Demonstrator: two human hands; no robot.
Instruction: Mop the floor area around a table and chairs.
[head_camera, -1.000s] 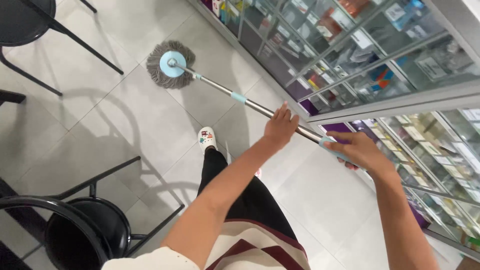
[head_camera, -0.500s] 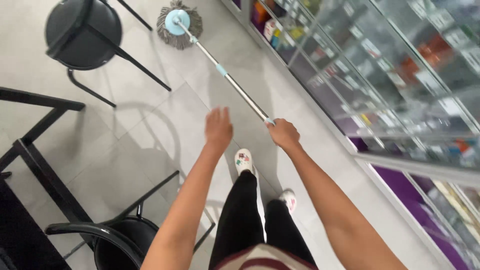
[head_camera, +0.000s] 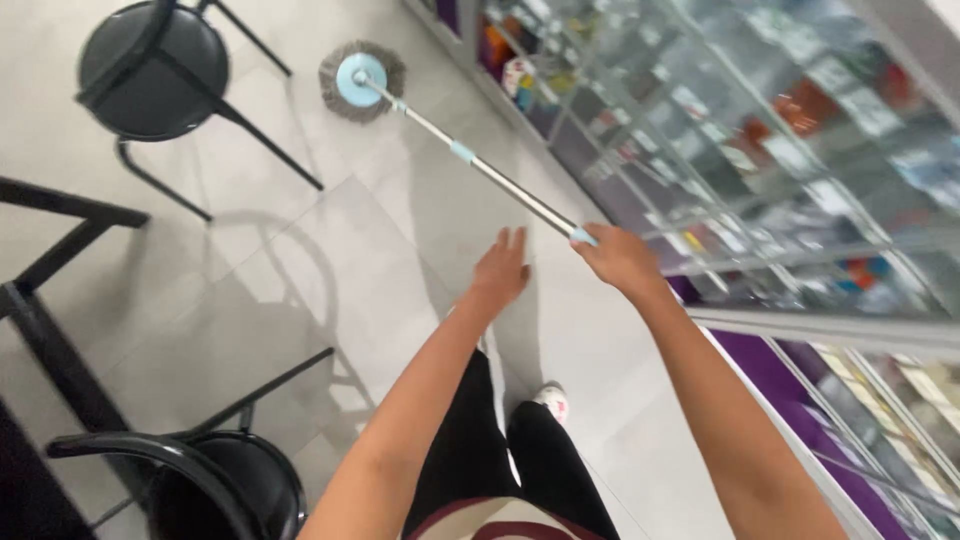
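A mop with a round grey head and light blue hub (head_camera: 360, 80) rests on the grey tiled floor at the far end of a long metal pole (head_camera: 480, 168). My right hand (head_camera: 620, 260) is closed around the pole's near end by its light blue grip. My left hand (head_camera: 500, 270) hovers just left of the pole with fingers spread, holding nothing and not touching it. My black trouser legs and one white shoe (head_camera: 552, 402) show below.
A glass display counter (head_camera: 760, 150) stocked with small boxes runs along the right. One black chair (head_camera: 150, 75) stands at the upper left near the mop head, another black chair (head_camera: 210, 480) at the lower left. A dark table frame (head_camera: 50, 290) lies on the left.
My left hand let go of the pole a second ago and now hangs free beside it. The mop head was pushed farther away along the counter, then shifted slightly back.
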